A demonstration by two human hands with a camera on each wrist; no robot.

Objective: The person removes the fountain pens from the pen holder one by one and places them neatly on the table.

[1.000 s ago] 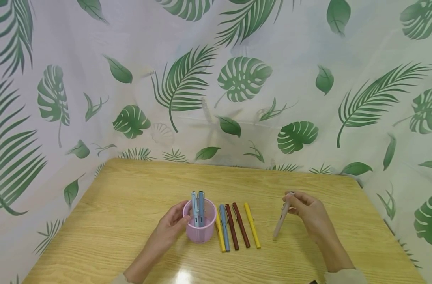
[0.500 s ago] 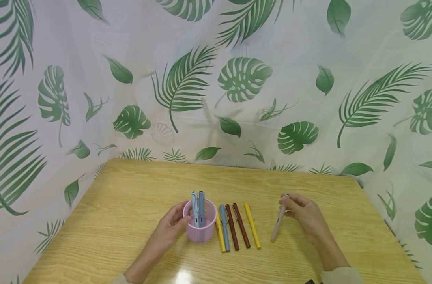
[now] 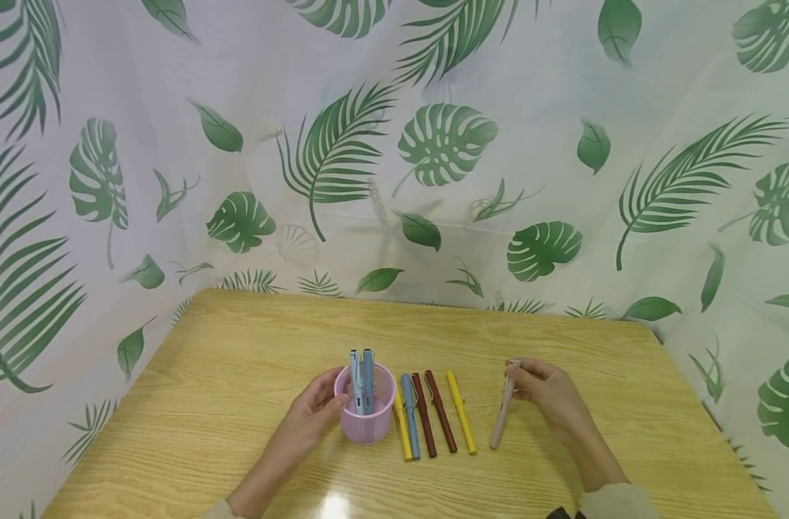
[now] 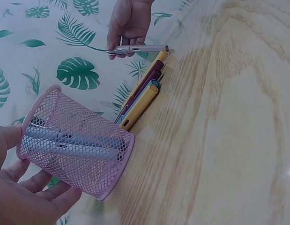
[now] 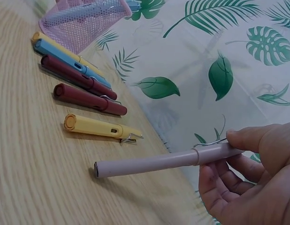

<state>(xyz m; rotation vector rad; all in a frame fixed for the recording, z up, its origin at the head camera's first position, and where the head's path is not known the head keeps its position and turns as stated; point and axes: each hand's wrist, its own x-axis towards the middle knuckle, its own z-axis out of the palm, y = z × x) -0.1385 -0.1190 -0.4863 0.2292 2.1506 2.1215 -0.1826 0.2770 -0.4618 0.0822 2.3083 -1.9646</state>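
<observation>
My left hand (image 3: 313,409) holds a pink mesh pen cup (image 4: 79,145) from its left side, thumb at the rim and fingers curved round the wall. Two pens, one light blue (image 3: 357,386) and one darker blue (image 3: 368,382), stand in the cup. My right hand (image 3: 550,393) pinches a pale pinkish-grey pen (image 5: 154,164) near its clip end. That pen slants down, its other end close over the table to the right of a row of pens. In the right wrist view the thumb lies on top of the pen, with the fingers curled beneath.
On the wood table (image 3: 271,339), just right of the cup, lie a yellow pen (image 3: 403,429), a blue pen (image 3: 410,418), two dark red pens (image 3: 440,412) and another yellow pen (image 3: 461,412). A leaf-print cloth (image 3: 472,267) hangs behind the table.
My right hand has moved a little left and toward me, bringing the pale pen nearer the row and its low end further down. The left hand and cup stay put.
</observation>
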